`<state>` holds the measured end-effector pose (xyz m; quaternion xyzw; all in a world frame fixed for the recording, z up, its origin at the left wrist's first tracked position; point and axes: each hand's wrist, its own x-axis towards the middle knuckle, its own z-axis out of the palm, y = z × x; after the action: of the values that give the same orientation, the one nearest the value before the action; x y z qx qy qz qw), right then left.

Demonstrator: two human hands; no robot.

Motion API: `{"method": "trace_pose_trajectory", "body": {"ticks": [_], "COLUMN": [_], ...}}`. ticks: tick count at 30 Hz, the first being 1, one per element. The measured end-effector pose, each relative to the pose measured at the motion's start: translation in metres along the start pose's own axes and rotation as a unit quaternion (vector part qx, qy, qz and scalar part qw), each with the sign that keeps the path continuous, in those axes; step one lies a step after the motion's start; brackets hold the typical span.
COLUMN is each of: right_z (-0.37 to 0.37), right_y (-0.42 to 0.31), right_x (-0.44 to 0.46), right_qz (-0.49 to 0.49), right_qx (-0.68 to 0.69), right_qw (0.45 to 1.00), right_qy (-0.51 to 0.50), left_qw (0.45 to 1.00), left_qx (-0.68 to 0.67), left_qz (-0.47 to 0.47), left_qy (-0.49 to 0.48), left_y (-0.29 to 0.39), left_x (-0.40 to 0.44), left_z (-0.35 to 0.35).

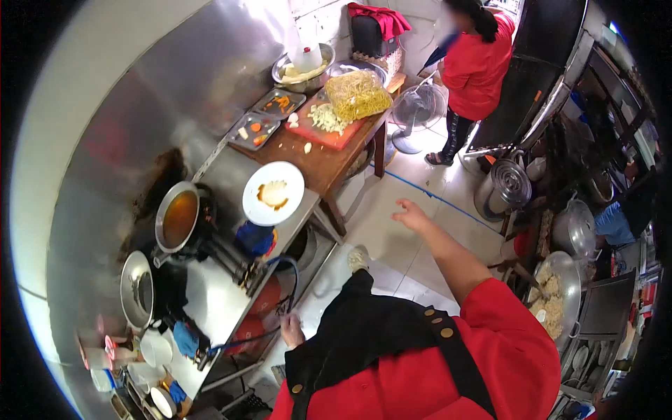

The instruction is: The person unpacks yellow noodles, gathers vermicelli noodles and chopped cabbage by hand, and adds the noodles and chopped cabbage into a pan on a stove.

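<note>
Left hand [292,332]: low beside the metal counter [222,287], fingers partly curled, close to the dark hose [295,276]; whether it grips or touches the hose cannot be told. Right hand [413,215]: empty, fingers loosely spread and pointing left, arm stretched far over the tiled floor [408,255]. Hose: at the counter's front edge; upper part arched, its long run pointing from far to near; a lower length lies slantwise, left to right, the join unclear. White plate [254,183]: round, without a long axis, at the counter's far end, bearing brown sauce around a pale patch. Wok [166,201]: left on the counter, brown-orange liquid inside, handle pointing near. Pan [128,288]: nearer, tilted. Wooden table [318,164]: beyond the counter, carrying a red cutting board [306,130] with chopped pale pieces, a bag of yellow noodles [360,98] and two metal trays with orange pieces. Fan [414,108]: far, on the floor. Co-worker [479,73]: far right, red top, standing. Lidded pot [507,182]: right. Large pan [570,273]: near right, rice-like food inside.
</note>
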<state>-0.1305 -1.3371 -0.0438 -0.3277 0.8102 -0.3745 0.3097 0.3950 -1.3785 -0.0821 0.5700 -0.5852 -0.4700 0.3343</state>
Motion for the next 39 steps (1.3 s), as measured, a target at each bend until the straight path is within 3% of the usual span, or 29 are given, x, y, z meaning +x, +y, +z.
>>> {"method": "trace_pose_trajectory", "body": {"ticks": [1, 2, 3, 4, 5, 7, 9, 11, 13, 16, 18, 20, 21, 23, 24, 25, 27, 28, 29, 30, 31, 32, 33, 34, 36, 37, 39], "right_z": [-0.017, -0.027, -0.036, -0.049, -0.061, -0.086, -0.111, -0.132, -0.141, -0.166, -0.170, -0.144, -0.172, -0.156, -0.146, -0.161, -0.169, -0.168, -0.169, -0.173, -0.176, -0.177, -0.208, -0.228, -0.252, -0.258, -0.254], "right_y": [-0.019, -0.032, -0.039, -0.046, -0.051, -0.057, -0.071, -0.098, -0.103, -0.142, -0.139, -0.106, -0.149, -0.116, -0.106, -0.127, -0.142, -0.143, -0.140, -0.137, -0.133, -0.131, -0.161, -0.182, -0.214, -0.222, -0.247], "right_x": [0.023, 0.038, 0.050, 0.065, 0.080, 0.113, 0.143, 0.167, 0.213, 0.273, 0.324, 0.399, 0.371, 0.417, 0.436, 0.421, 0.410, 0.410, 0.415, 0.421, 0.425, 0.424, 0.407, 0.396, 0.382, 0.382, 0.368], "right_qz": [-0.015, -0.025, -0.022, -0.011, 0.003, 0.010, 0.017, 0.033, 0.011, -0.022, -0.027, -0.176, -0.033, -0.046, -0.056, -0.041, -0.025, -0.010, -0.011, -0.012, -0.077, -0.139, -0.108, -0.107, -0.139, -0.163, -0.217], "right_qx": [0.028, 0.058, 0.059, 0.069, 0.079, 0.085, 0.094, 0.175, 0.157, 0.161, 0.188, 0.271, 0.220, 0.237, 0.254, 0.307, 0.345, 0.383, 0.355, 0.356, 0.309, 0.260, 0.370, 0.369, 0.437, 0.372, 0.377], "right_qw": [0.999, 0.997, 0.997, 0.997, 0.996, 0.994, 0.993, 0.981, 0.982, 0.981, 0.979, 0.943, 0.975, 0.969, 0.960, 0.939, 0.927, 0.915, 0.923, 0.922, 0.943, 0.954, 0.914, 0.913, 0.872, 0.893, 0.867], "right_qy": [0.016, 0.032, 0.040, 0.044, 0.045, 0.062, 0.074, 0.077, 0.102, 0.103, 0.067, 0.084, 0.005, -0.058, -0.099, -0.150, -0.149, -0.129, -0.145, -0.154, -0.100, -0.045, -0.127, -0.136, -0.169, -0.195, -0.242], "left_qw": [0.996, 0.991, 0.985, 0.989, 0.984, 0.953, 0.921, 0.928, 0.935, 0.947, 0.958, 0.941, 0.926, 0.758, 0.762, 0.814, 0.831, 0.835, 0.929, 0.973, 0.974, 0.974, 0.987, 0.969, 0.886, 0.877, 0.869], "left_qx": [0.009, -0.128, -0.120, -0.085, -0.080, -0.077, -0.035, 0.013, 0.044, 0.068, 0.058, 0.232, 0.295, 0.556, 0.560, 0.483, 0.428, 0.432, 0.293, 0.137, 0.141, 0.145, -0.029, -0.204, -0.421, -0.441, -0.462], "left_qz": [0.082, 0.005, -0.003, 0.066, 0.049, 0.212, 0.300, 0.245, 0.218, 0.221, 0.209, 0.144, 0.113, 0.194, 0.178, 0.218, 0.278, 0.265, 0.100, -0.063, 0.094, 0.089, 0.047, 0.005, -0.014, -0.077, -0.025], "left_qy": [0.020, -0.047, -0.120, -0.103, -0.152, -0.203, -0.245, -0.281, -0.277, -0.221, -0.188, -0.201, -0.205, -0.280, -0.272, -0.239, -0.219, -0.216, -0.202, -0.173, -0.153, -0.149, -0.150, -0.142, -0.195, -0.178, -0.177], "left_y": [0.019, 0.081, 0.085, 0.121, 0.174, 0.240, 0.295, 0.328, 0.350, 0.340, 0.369, 0.392, 0.401, 0.424, 0.411, 0.377, 0.343, 0.331, 0.350, 0.371, 0.377, 0.384, 0.391, 0.403, 0.458, 0.457, 0.468], "left_x": [0.039, 0.061, 0.111, 0.140, 0.162, 0.216, 0.261, 0.310, 0.357, 0.442, 0.458, 0.478, 0.482, 0.496, 0.510, 0.528, 0.550, 0.549, 0.534, 0.521, 0.506, 0.498, 0.492, 0.484, 0.444, 0.433, 0.404], "left_z": [0.027, 0.053, 0.076, 0.111, 0.138, 0.202, 0.253, 0.307, 0.351, 0.421, 0.437, 0.446, 0.447, 0.461, 0.465, 0.474, 0.482, 0.483, 0.487, 0.490, 0.487, 0.481, 0.476, 0.469, 0.447, 0.431, 0.410]}}
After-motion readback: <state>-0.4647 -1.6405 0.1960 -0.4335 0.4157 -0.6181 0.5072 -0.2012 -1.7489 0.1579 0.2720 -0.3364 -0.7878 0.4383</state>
